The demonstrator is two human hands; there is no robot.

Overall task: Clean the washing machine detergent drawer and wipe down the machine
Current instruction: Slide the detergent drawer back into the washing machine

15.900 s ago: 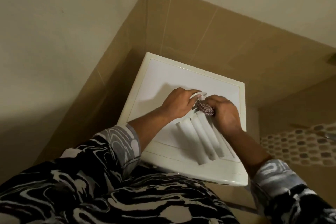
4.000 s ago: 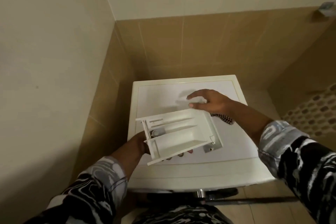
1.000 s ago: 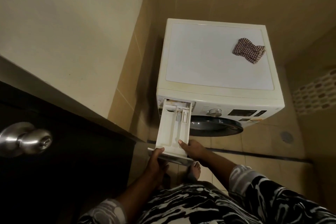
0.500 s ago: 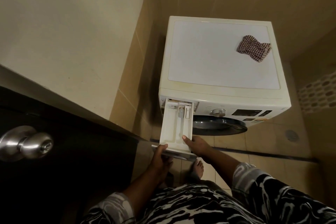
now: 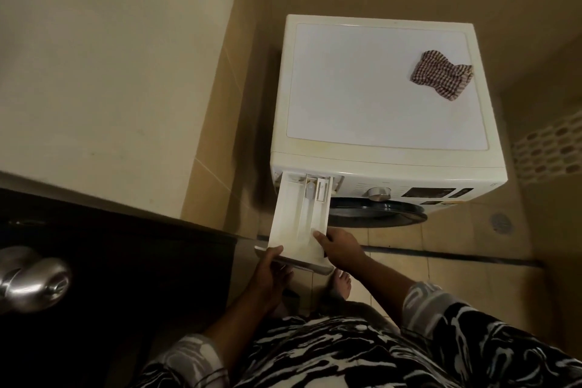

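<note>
Drawer (image 5: 299,217) half out of washer (image 5: 387,167) slot, left hand (image 5: 271,274) gripping front panel, right hand (image 5: 338,247) pinching right wall. Checked cloth (image 5: 441,74) crumpled on top, back right. Doorknob (image 5: 30,279) far left.

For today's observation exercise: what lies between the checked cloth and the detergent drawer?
Only the washing machine's bare white top and front edge, seen in the head view.

Lit dimly, in a warm yellow cast; shone brightest on the white box-shaped washing machine (image 5: 387,85); left the black flat door (image 5: 132,261) in deep shadow; bent straight lines near the edges.
</note>
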